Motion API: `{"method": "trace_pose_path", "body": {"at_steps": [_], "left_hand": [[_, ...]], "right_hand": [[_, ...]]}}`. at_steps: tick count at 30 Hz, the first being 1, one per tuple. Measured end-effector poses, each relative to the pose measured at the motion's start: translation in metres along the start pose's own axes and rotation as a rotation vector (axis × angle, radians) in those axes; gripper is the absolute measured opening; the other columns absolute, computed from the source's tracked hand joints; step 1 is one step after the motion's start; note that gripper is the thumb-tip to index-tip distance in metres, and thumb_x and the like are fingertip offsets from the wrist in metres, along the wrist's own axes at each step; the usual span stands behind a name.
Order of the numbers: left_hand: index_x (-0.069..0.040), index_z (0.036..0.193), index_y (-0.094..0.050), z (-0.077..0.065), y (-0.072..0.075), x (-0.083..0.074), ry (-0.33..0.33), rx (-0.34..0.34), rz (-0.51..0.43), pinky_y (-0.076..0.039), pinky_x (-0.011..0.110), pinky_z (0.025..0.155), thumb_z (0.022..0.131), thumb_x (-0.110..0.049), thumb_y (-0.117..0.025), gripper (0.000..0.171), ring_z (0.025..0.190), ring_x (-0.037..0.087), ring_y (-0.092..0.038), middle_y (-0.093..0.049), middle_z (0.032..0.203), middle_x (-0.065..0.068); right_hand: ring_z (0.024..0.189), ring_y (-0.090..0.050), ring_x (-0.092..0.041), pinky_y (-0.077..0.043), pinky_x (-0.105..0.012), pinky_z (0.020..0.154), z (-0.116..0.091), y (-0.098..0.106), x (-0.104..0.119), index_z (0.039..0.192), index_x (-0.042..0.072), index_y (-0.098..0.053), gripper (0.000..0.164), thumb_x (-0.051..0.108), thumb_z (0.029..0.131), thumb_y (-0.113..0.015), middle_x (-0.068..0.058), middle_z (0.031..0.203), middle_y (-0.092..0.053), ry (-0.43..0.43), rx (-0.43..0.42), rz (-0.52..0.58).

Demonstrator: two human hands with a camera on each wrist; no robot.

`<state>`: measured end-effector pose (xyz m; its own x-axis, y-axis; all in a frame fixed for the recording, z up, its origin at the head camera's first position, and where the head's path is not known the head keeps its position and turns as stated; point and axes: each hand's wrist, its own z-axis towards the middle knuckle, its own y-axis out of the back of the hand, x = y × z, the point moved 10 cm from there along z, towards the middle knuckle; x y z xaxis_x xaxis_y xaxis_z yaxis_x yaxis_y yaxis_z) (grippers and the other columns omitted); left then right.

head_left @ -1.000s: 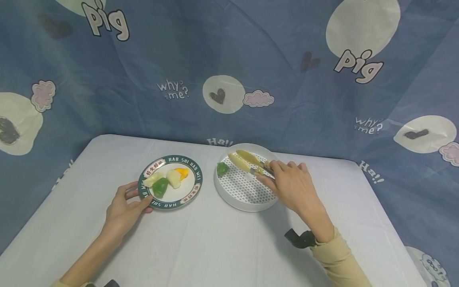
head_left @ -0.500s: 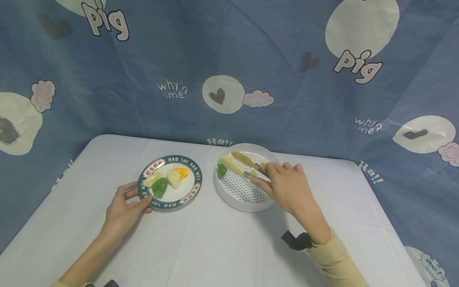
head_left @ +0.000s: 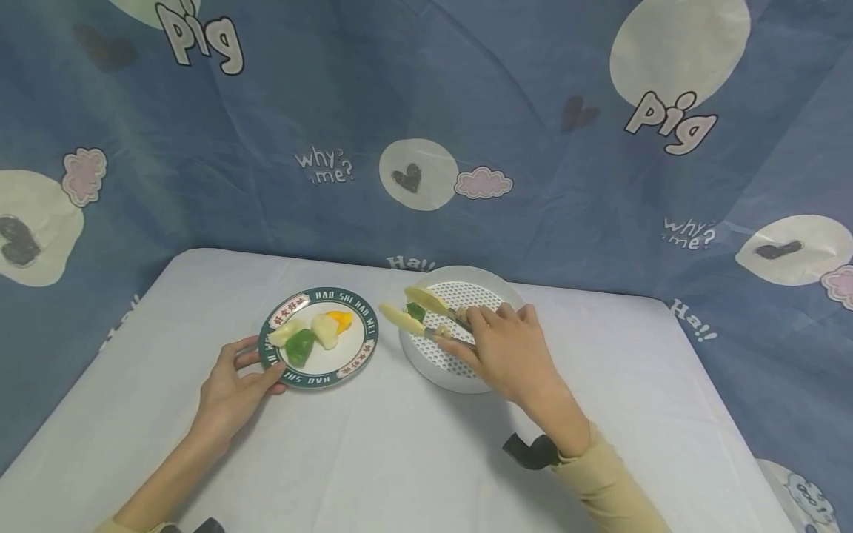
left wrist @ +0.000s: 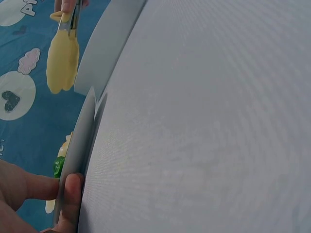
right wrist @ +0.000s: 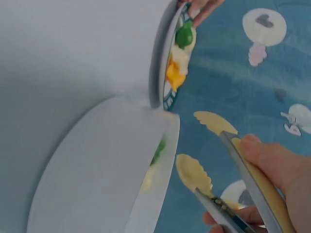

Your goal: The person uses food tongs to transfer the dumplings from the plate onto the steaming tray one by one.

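My left hand [head_left: 233, 392] holds the left rim of a round plate [head_left: 356, 359] with a green lettered border, thumb on top and fingers underneath. On the plate lie two pale lumps [head_left: 325, 331], a glossy green piece [head_left: 300, 348] and an orange-yellow piece [head_left: 341, 320]. My right hand [head_left: 509, 355] grips metal tongs [right wrist: 243, 170] with scalloped yellow tips. The tips are spread apart with nothing between them, over the left rim of a white perforated round tray [head_left: 460, 383]. A second green piece [head_left: 416, 311] lies in that tray, partly hidden behind the tongs.
A white cloth [head_left: 386, 459] covers the table. Behind it hangs a blue printed curtain [head_left: 546, 222]. The tray stands just right of the plate, a narrow gap between them. Dark straps [head_left: 533, 451] sit at the wrists.
My right hand has moved left with the tongs, from above the tray's middle to its left rim, and the tips have spread a little wider. The left hand and plate stay put.
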<state>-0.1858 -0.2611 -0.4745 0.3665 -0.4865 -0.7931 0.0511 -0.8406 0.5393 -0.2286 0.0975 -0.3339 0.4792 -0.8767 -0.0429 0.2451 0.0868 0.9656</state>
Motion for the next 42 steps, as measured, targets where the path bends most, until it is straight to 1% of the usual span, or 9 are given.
{"method": "trace_pose_path", "body": {"at_steps": [6,9,14,19,21,27,32,38,42], "left_hand": [[-0.002,0.171,-0.010,0.000,0.000,0.000,-0.003,-0.003,-0.002,-0.050,0.053,0.109,0.108,-0.033,-0.066,0.090,0.099,0.007,-0.074,-0.053,0.157,0.029],[-0.001,0.171,-0.010,0.000,0.000,-0.001,-0.004,-0.006,-0.001,-0.050,0.053,0.108,0.107,-0.033,-0.066,0.090,0.098,0.008,-0.075,-0.052,0.157,0.030],[-0.001,0.171,-0.011,0.000,0.000,-0.001,-0.008,-0.007,0.000,-0.050,0.052,0.108,0.107,-0.032,-0.066,0.090,0.091,0.003,-0.075,-0.051,0.158,0.030],[-0.001,0.171,-0.010,0.000,-0.001,-0.001,-0.012,0.003,-0.006,-0.049,0.053,0.109,0.108,-0.032,-0.065,0.090,0.087,-0.002,-0.073,-0.050,0.159,0.031],[-0.001,0.171,-0.010,0.000,-0.001,-0.001,-0.012,0.003,-0.006,-0.048,0.054,0.110,0.108,-0.032,-0.065,0.090,0.087,-0.003,-0.073,-0.050,0.159,0.031],[-0.001,0.171,-0.009,0.000,0.000,0.000,-0.013,0.008,-0.023,-0.047,0.055,0.112,0.108,-0.032,-0.065,0.090,0.084,-0.003,-0.074,-0.049,0.160,0.031],[-0.001,0.171,-0.010,-0.001,0.000,0.000,-0.010,0.006,-0.021,-0.047,0.053,0.112,0.108,-0.032,-0.066,0.090,0.083,-0.005,-0.073,-0.049,0.160,0.030],[-0.003,0.171,-0.011,-0.002,0.000,-0.001,-0.008,0.002,-0.016,-0.046,0.056,0.114,0.108,-0.034,-0.065,0.090,0.090,-0.005,-0.069,-0.054,0.157,0.029],[-0.002,0.171,-0.011,-0.002,0.000,-0.001,-0.011,-0.003,-0.008,-0.048,0.052,0.111,0.108,-0.035,-0.065,0.090,0.095,0.000,-0.071,-0.056,0.155,0.029]], "right_hand": [[0.072,-0.048,-0.018,-0.035,-0.040,0.075,0.005,-0.002,0.020,0.096,0.017,-0.061,0.054,0.071,0.102,-0.057,0.007,0.079,-0.059,0.065,-0.013,-0.068],[0.071,-0.047,-0.018,-0.036,-0.041,0.074,0.006,-0.003,0.029,0.095,0.016,-0.060,0.056,0.072,0.102,-0.057,0.007,0.078,-0.058,0.088,-0.037,-0.085],[0.072,-0.053,-0.022,-0.039,-0.041,0.073,0.007,-0.008,0.045,0.105,0.013,-0.065,0.061,0.073,0.103,-0.053,0.003,0.081,-0.064,0.119,-0.070,-0.124],[0.073,-0.054,-0.022,-0.039,-0.037,0.071,0.007,-0.018,0.057,0.120,0.013,-0.067,0.067,0.075,0.103,-0.049,0.000,0.085,-0.064,0.118,-0.042,-0.138],[0.073,-0.055,-0.021,-0.039,-0.036,0.069,0.007,-0.020,0.061,0.121,0.012,-0.066,0.069,0.076,0.103,-0.048,0.000,0.088,-0.066,0.121,-0.042,-0.138],[0.072,-0.052,-0.020,-0.037,-0.036,0.072,0.008,-0.020,0.072,0.107,0.014,-0.063,0.065,0.077,0.102,-0.049,0.003,0.085,-0.065,0.141,-0.085,-0.156],[0.073,-0.054,-0.019,-0.035,-0.037,0.074,0.009,-0.022,0.080,0.104,0.016,-0.062,0.063,0.077,0.102,-0.049,0.004,0.083,-0.066,0.155,-0.084,-0.152],[0.072,-0.055,-0.019,-0.033,-0.037,0.073,0.012,-0.023,0.090,0.101,0.017,-0.061,0.061,0.077,0.102,-0.049,0.006,0.083,-0.067,0.177,-0.099,-0.144],[0.069,-0.053,-0.017,-0.030,-0.035,0.072,0.013,-0.024,0.095,0.092,0.019,-0.057,0.059,0.077,0.102,-0.050,0.008,0.075,-0.062,0.189,-0.116,-0.157]]}}
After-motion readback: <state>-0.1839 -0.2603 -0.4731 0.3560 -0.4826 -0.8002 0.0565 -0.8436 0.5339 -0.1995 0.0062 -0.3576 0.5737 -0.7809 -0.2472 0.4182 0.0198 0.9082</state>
